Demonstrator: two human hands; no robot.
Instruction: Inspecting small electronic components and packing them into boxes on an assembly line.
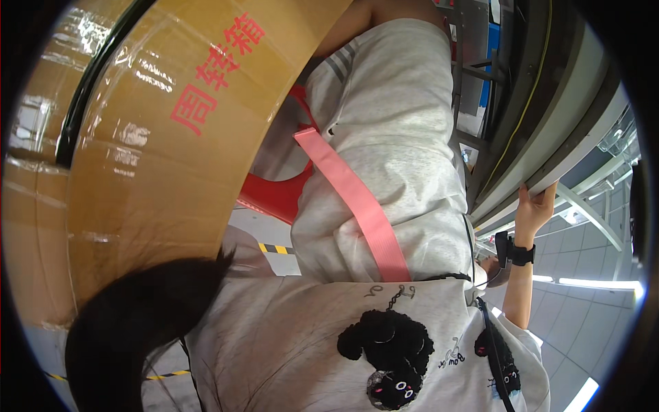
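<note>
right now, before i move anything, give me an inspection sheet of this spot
surface: grey bench edge, seen from below and tilted
job's things: only the grey bench edge is in hand
clutter: large taped cardboard box with red printing at the left; red plastic seat beside it
hands: right hand grips the grey bench edge, black wrist strap below it; left hand not seen
cables: yellow cable runs along the bench frame; black cord crosses the white shirt
surroundings: pale floor with yellow-black tape; grey trousers with a pink strap; dark hair
</note>
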